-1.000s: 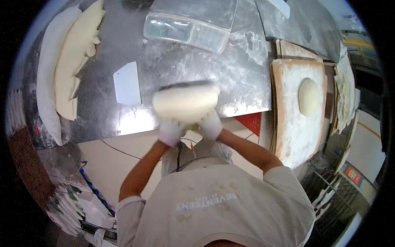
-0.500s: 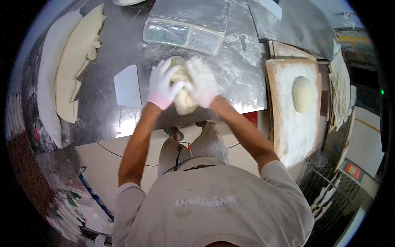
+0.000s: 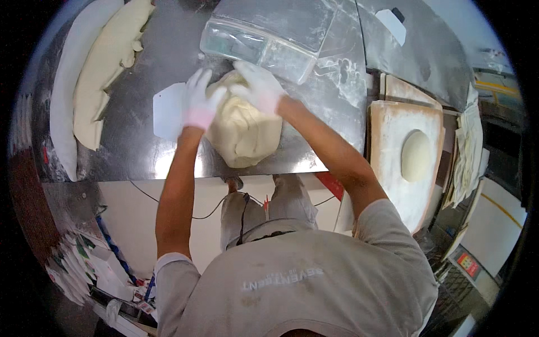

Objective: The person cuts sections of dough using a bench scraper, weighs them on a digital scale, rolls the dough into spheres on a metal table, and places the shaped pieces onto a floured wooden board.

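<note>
A wide, creased lump of pale dough (image 3: 244, 137) lies near the front of the steel table. My gloved left hand (image 3: 199, 101) touches its back left side, fingers spread. My gloved right hand (image 3: 258, 90) rests over its back right part, fingers stretched out and apart, the tips partly blurred. A flat white scraper (image 3: 168, 112) lies just left of the dough, partly hidden by my left hand. Behind the dough stands a scale (image 3: 236, 45) under a clear cover.
Two long dough strips (image 3: 109, 56) (image 3: 70, 67) lie along the left side of the steel table (image 3: 337, 123). At right, a round dough piece (image 3: 415, 155) sits on a floured board (image 3: 393, 196), beside stacked sheets (image 3: 466, 146). A small white piece (image 3: 390, 25) lies at back right.
The dough was held at the front edge, then appeared long and narrow between both hands; now it lies wider and creased. My hands have moved toward the back and spread apart.
</note>
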Demonstrator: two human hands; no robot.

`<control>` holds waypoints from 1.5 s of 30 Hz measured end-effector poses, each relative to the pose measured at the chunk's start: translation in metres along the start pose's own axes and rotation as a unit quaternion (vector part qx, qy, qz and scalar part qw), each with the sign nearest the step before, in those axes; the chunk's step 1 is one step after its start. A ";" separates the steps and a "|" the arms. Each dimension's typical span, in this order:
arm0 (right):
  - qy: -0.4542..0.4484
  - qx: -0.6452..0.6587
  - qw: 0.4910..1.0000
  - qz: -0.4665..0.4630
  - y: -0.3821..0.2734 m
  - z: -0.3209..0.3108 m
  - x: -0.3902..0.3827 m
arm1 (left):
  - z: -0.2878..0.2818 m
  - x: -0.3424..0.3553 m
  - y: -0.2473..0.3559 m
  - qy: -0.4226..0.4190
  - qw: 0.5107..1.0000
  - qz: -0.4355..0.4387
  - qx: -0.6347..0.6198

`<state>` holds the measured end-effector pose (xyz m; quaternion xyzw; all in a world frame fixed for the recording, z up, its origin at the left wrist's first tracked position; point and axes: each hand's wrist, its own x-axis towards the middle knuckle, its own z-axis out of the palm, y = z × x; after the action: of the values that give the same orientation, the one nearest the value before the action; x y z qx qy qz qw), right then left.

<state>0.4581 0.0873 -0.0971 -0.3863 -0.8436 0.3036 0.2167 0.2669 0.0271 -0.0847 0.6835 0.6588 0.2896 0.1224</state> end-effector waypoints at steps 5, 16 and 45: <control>-0.149 0.036 0.988 -0.020 -0.006 0.026 0.010 | 0.033 -0.023 0.012 -0.202 0.965 -0.167 0.001; -0.100 -0.149 0.983 0.043 -0.046 0.062 -0.188 | 0.034 -0.179 0.019 -0.245 0.940 0.048 -0.232; 0.120 -0.040 0.992 0.004 -0.006 -0.013 -0.033 | 0.026 0.014 0.018 -0.149 0.988 0.048 -0.001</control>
<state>0.4833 0.0629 -0.0878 -0.4320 -0.8213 0.2219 0.2992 0.2960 0.0447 -0.0920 0.7497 0.5992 0.1911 0.2060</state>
